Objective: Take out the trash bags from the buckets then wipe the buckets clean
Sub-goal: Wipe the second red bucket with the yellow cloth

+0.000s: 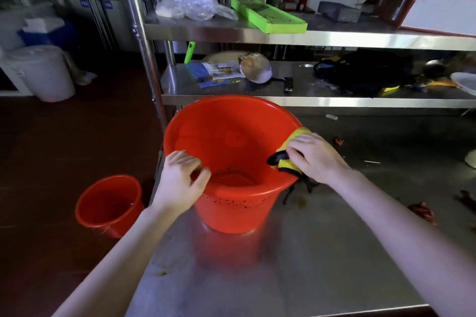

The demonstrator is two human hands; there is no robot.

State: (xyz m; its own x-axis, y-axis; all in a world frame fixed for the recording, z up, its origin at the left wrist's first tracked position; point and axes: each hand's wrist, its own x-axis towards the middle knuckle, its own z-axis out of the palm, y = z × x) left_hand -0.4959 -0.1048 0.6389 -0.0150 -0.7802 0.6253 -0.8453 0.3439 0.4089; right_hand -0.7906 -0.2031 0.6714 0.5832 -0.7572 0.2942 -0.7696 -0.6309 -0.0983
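I log a small red bucket [109,204], glossy plastic, on the dark floor. My left hand [180,177] curls over the near rim of the big red bucket [231,121], round and smooth, which stands on the brushed steel table [283,278]. My right hand [314,156] grips a nubby yellow cloth [296,136] against the bucket's right rim.

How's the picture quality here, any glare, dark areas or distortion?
Head view: wide-angle distortion bows the shelf edge; floor by the small red bucket is dim; the steel table mirrors the big red bucket as a red blur; left hand on its rim and right hand holding the yellow cloth look sharp.
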